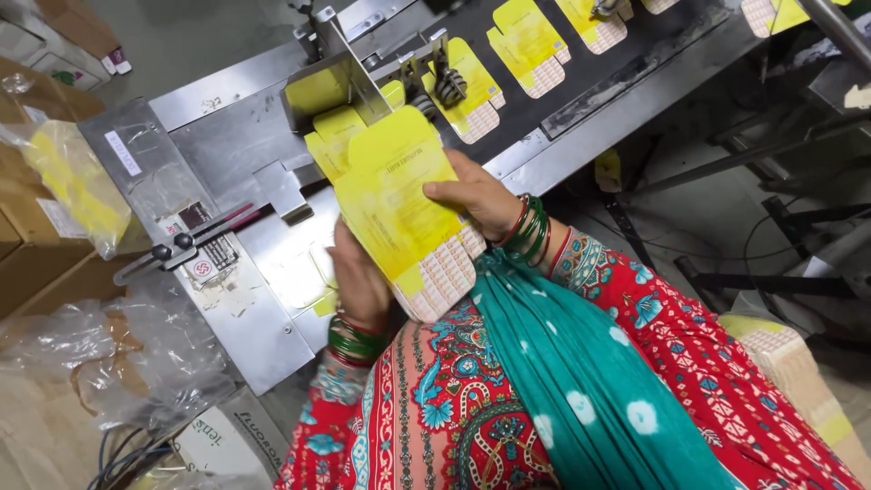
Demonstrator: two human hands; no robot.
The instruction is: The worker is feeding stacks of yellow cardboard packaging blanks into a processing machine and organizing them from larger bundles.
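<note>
2 hands (472,195) half-hidden behind cartons (404,195)

Belt (581,68): dark, carrying flat yellow cartons (529,41) spaced in a row.
Metal table (245,136): grey steel, scratched.
Scissors (195,238): lying on the table, left.
Plastic bags (109,345): clear, crumpled, lower left.
Cardboard boxes (36,263): brown, stacked at left edge.
</note>
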